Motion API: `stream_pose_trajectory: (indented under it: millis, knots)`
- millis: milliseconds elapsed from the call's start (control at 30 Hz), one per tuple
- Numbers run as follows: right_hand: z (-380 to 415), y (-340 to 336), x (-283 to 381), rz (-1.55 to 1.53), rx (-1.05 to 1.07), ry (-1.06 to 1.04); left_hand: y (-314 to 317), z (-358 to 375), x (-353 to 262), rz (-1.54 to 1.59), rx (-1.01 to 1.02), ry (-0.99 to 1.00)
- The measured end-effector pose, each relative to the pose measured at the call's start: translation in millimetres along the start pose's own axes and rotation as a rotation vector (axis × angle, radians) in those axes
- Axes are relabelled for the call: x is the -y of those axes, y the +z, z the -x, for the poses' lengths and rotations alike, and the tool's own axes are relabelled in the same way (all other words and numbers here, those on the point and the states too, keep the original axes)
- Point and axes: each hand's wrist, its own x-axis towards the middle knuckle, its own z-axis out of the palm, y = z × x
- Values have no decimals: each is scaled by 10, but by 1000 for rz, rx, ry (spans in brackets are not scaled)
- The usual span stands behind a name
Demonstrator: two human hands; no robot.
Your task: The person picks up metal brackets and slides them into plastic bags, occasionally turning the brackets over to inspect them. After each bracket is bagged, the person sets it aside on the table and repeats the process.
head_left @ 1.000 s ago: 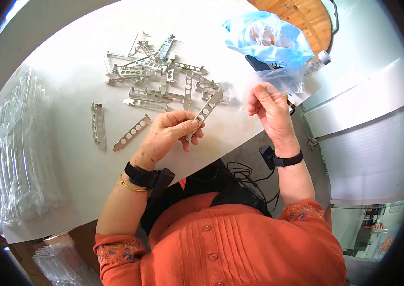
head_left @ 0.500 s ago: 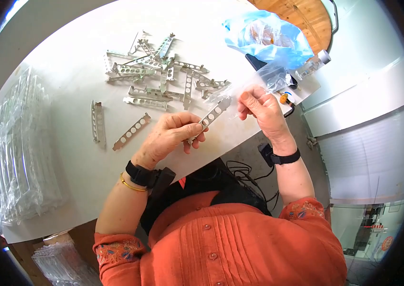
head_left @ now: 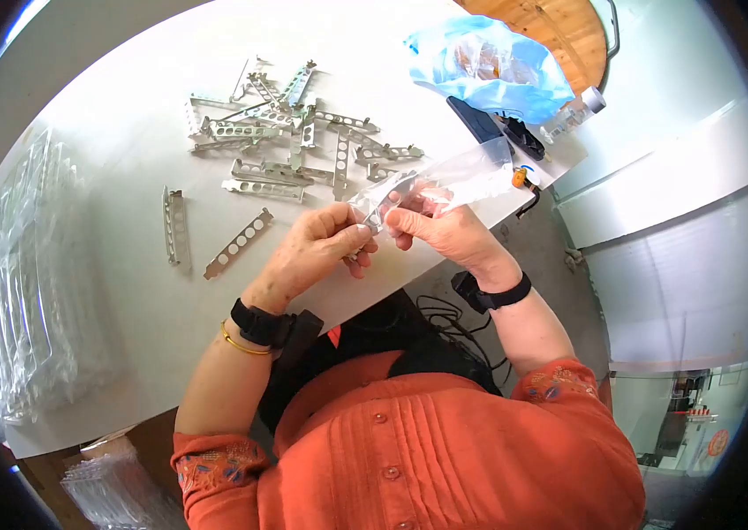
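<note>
Near the table's front edge, my left hand (head_left: 314, 250) pinches the lower end of a metal bracket (head_left: 380, 212) with round holes. A clear plastic bag (head_left: 471, 173) covers the bracket's upper part, and my right hand (head_left: 445, 231) is closed on the bag beside my left fingers. The bag's far end spreads up to the right. Part of the bracket is hidden by the fingers and the shiny plastic.
A heap of metal brackets (head_left: 296, 132) lies on the white table (head_left: 144, 336). Two more sit apart on its left. Filled clear bags (head_left: 38, 283) are stacked at the far left. A blue bag (head_left: 493, 66), a phone (head_left: 473, 119) and a bottle (head_left: 575, 115) are at the upper right.
My right hand has moved left and down to my left hand, drawing the clear bag over the bracket's upper part. My left hand has barely moved.
</note>
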Motion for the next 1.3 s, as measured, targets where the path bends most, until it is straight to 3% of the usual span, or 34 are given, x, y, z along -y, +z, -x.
stream_pose_trajectory:
  millis: [167, 267, 333, 433, 600, 733, 800, 900, 1300]
  knots:
    - [-6, -52, -42, 18, 31, -32, -10, 14, -28, -97, -37, -55]
    - [21, -24, 33, 35, 65, -20, 74, 19, -36, 52, -111, 67]
    - [21, -13, 30, 37, 79, -2, 74, 22, -56, 106, -21, 71]
    - [-12, -15, -1, 34, 170, 122, -10, 15, -10, 90, 72, 19]
    - [-45, -9, -5, 143, 378, 294, 16, 10, 1, 49, 50, 70]
    - [22, -149, -71, 54, 282, 199, -1, 14, -15, -58, -50, 29]
    - [48, -187, -41, 12, 122, 29, -6, 7, -8, -68, -64, 32]
    - [79, -144, 67, -21, 38, 23, 6, -10, 11, -70, -69, 28]
    - [-30, 113, -149, -46, 147, 109, -25, -16, 74, -49, -71, 85]
